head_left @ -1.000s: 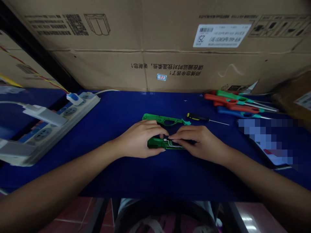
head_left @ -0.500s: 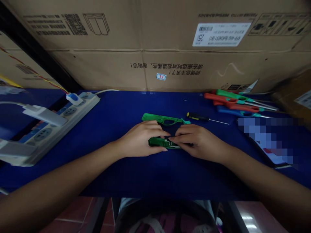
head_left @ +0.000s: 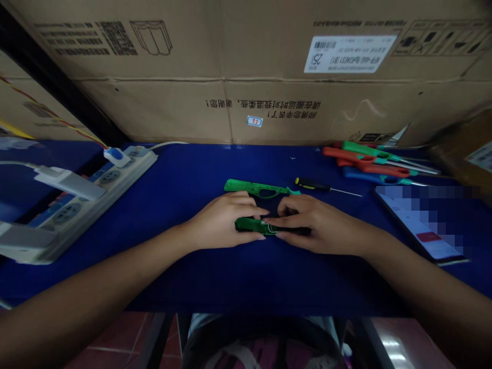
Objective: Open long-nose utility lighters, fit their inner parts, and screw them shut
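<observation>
Low over the blue table, my left hand [head_left: 221, 220] is closed on one end of a green lighter casing half [head_left: 249, 224], thumb along its near side and fingers on the far side. Thin pale wires [head_left: 271, 228] show inside the casing. My right hand [head_left: 330, 225] grips the other end, index finger over the wires and thumb at the near edge; its fingers partly hide that end. Just beyond my hands lies another green casing half [head_left: 240, 186] with a trigger-guard loop. A black and yellow screwdriver [head_left: 313, 184] rests to its right.
Several long-necked lighters [head_left: 369, 164] in red, green and blue are piled at the back right. A phone [head_left: 426, 225] lies on the right. A power strip [head_left: 80, 205] with plugs stands at left. A cardboard box [head_left: 172, 113] walls off the back.
My right hand has shifted its grip: the index finger now stretches further over the casing and the thumb has come to its near edge. My left hand stays in place.
</observation>
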Demonstrator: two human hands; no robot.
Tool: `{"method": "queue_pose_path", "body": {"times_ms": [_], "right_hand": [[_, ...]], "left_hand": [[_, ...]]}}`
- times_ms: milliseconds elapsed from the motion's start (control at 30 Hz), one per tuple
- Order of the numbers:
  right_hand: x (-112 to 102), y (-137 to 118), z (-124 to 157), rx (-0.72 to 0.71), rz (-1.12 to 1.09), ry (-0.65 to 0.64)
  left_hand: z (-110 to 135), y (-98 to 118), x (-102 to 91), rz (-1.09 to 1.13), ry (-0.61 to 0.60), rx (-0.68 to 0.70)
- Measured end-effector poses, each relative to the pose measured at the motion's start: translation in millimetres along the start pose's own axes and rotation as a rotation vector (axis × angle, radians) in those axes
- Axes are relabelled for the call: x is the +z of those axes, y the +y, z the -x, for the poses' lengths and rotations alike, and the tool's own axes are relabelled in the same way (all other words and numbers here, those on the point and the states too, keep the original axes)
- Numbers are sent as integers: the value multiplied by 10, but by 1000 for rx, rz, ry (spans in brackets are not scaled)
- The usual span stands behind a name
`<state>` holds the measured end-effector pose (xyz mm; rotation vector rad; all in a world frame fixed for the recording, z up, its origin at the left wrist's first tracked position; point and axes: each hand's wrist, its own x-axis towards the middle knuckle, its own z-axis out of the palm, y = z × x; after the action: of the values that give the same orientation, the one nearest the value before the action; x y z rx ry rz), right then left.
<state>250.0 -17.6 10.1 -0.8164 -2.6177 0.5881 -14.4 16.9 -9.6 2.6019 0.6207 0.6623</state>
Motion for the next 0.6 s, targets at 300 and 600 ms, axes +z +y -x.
{"method": "queue_pose_path", "body": {"times_ms": [300,600], "right_hand": [[-51,29,6,52,-71,5],[-326,14,134,185,-59,5]], "left_hand": [[-5,16,-13,9,-12,4],[-7,51,-99,-133,-94,91]]}}
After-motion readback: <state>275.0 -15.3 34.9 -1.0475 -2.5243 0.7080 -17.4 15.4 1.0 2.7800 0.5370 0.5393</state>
